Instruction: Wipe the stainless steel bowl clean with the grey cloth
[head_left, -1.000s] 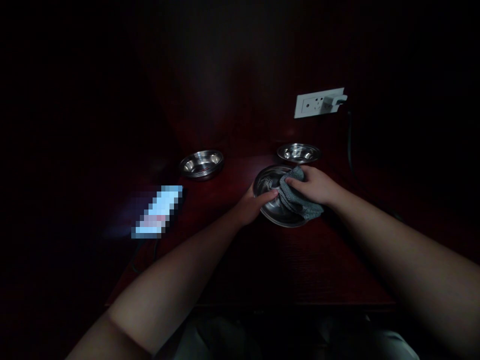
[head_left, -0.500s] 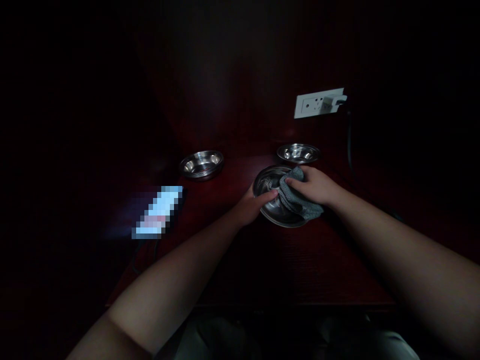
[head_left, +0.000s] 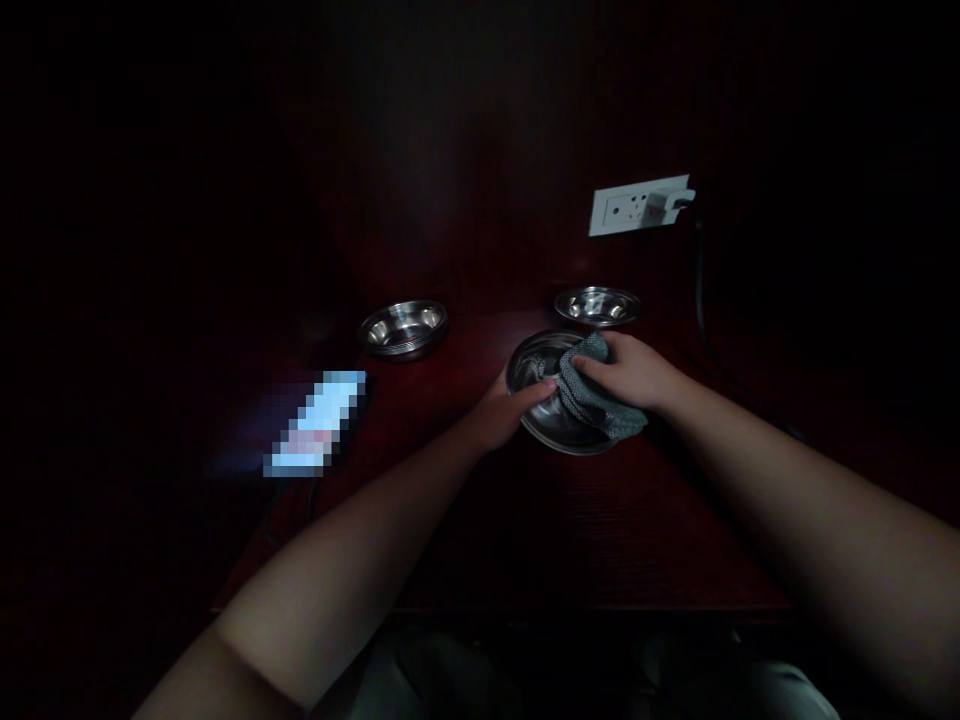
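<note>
A shiny metal bowl (head_left: pixel 551 420) is tilted over the dark red table. My left hand (head_left: pixel 506 410) grips its left side, with the thumb reaching inside over the rim. On the bowl's right side, my right hand (head_left: pixel 626 368) is closed on a grey-green checked cloth (head_left: pixel 600 400), which is folded over the rim and into the bowl. The right thumb lies on top of the cloth; the other right fingers are hidden behind cloth and bowl.
Several nested metal bowls (head_left: pixel 403 330) stand at the back left of the table (head_left: pixel 480 540). Another metal bowl (head_left: pixel 598 306) is just behind my hands. A lit, blurred-out screen (head_left: pixel 319 425) lies at left. A wall socket (head_left: pixel 637 205) holds a plug with a hanging cable (head_left: pixel 700 285).
</note>
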